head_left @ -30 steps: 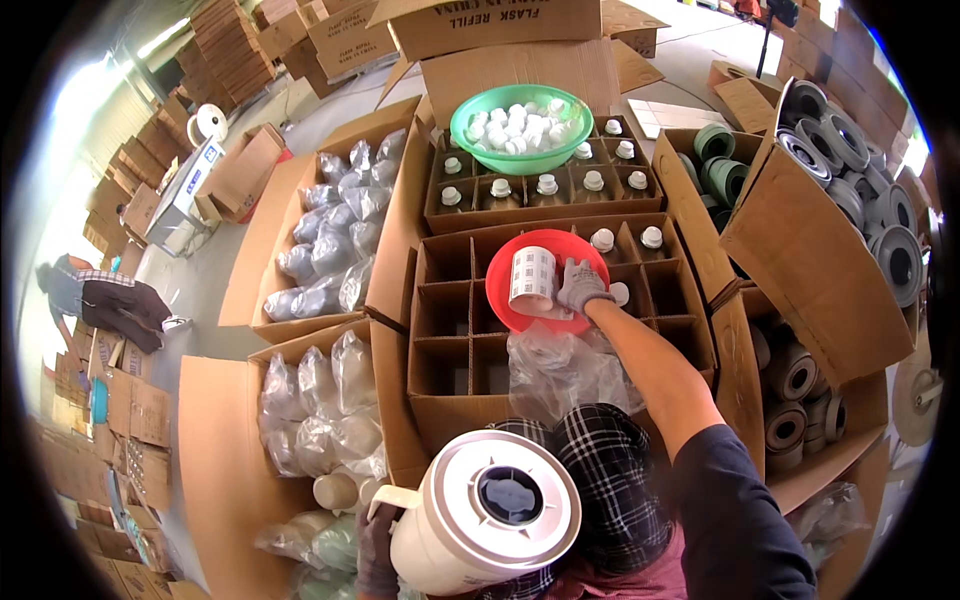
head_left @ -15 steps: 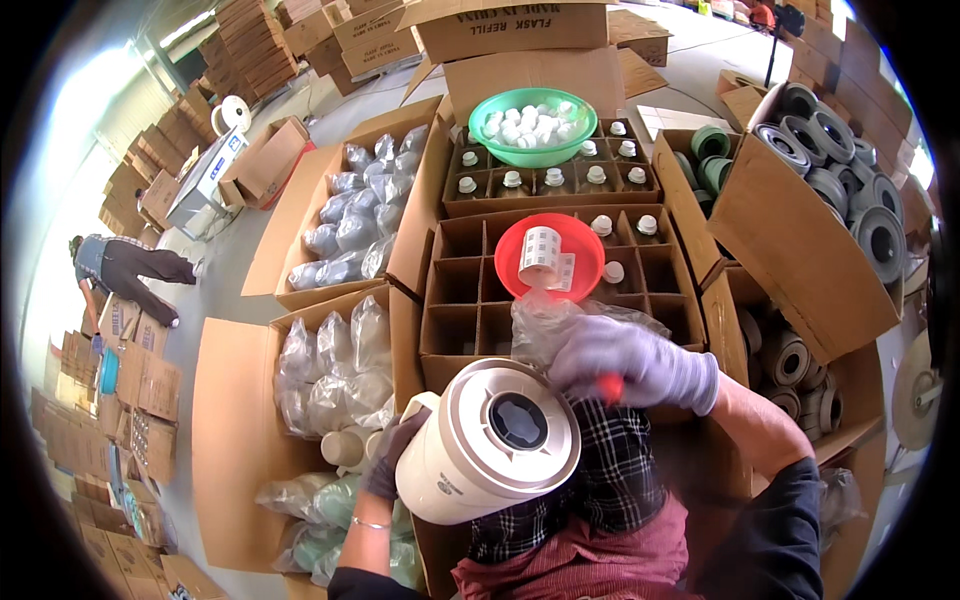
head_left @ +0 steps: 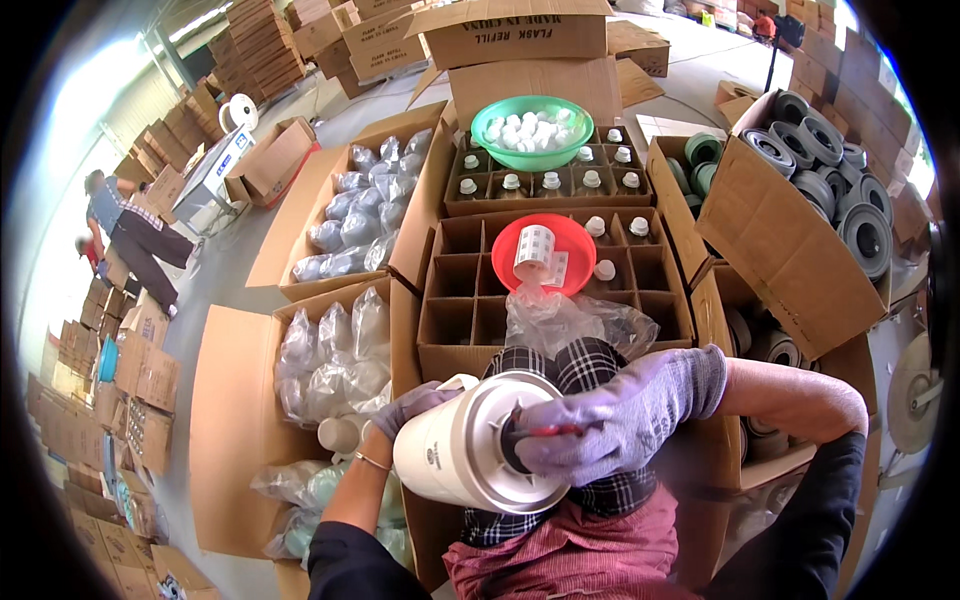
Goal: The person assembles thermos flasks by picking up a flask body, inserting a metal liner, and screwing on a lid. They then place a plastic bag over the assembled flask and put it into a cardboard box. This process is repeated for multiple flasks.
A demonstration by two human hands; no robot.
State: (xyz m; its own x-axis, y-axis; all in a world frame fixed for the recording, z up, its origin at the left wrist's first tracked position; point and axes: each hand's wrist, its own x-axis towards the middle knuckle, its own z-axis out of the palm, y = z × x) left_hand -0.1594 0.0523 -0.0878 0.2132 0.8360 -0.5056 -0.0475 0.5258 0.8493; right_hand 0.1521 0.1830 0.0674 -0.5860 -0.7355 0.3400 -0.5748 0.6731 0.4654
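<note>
My gloved left hand [head_left: 415, 405] is closed on the handle side of a cream vacuum jug [head_left: 432, 462], which lies tilted over my lap with its round base turned to the right. A dark round piece [head_left: 508, 440] sits in the middle of that base, now largely covered. My gloved right hand [head_left: 625, 410] grips a slim red-handled tool [head_left: 555, 431] against this centre; the tool's tip and exact kind are hidden by the fingers. Just beyond my knees a red bowl [head_left: 575, 232] holds a roll of printed labels [head_left: 535, 248], with a crumpled clear plastic bag [head_left: 550, 322] beside it.
Divided cartons [head_left: 450, 325] ahead hold white-capped bottles [head_left: 595, 227]. On one stands a green bowl [head_left: 490, 150] of white caps. Boxes of plastic-wrapped items [head_left: 335, 360] flank me at left, boxes of grey ring-shaped parts [head_left: 865, 238] at right. A person [head_left: 135, 225] stands far left.
My right hand has come left and down, bringing the red-handled tool onto the jug's base. The jug has tipped further sideways. The far-left person has straightened, and another person shows there.
</note>
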